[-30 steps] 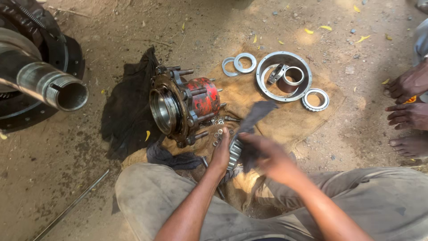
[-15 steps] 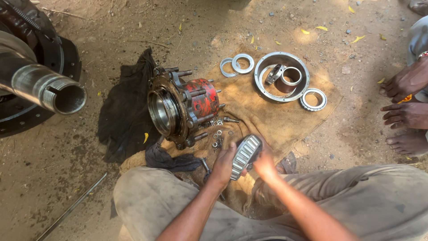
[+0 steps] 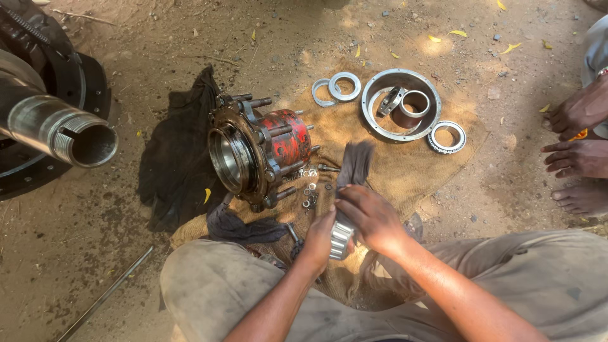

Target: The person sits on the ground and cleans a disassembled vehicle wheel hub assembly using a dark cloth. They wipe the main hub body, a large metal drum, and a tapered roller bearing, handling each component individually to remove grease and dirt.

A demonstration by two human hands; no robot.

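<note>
My left hand (image 3: 322,238) and my right hand (image 3: 370,217) both grip a tapered roller bearing (image 3: 341,237) held low over the sackcloth (image 3: 411,171). A dark rag (image 3: 355,162) hangs from under my right hand's fingers and is blurred. Just left of my hands lies a red wheel hub (image 3: 256,151) on its side, its bore facing left and its studs sticking out. Loose nuts and bolts (image 3: 310,190) lie between the hub and my hands.
Two flat rings (image 3: 335,87), a large ring (image 3: 401,104) with smaller sleeves inside, and another bearing (image 3: 447,137) lie at the back. A black cloth (image 3: 177,152) and an axle tube (image 3: 60,130) are left. Another person's hands and foot (image 3: 579,139) are at the right edge.
The bearing was turned face-up between my hands half a second ago; now my right hand covers it with the rag. My hands have shifted slightly.
</note>
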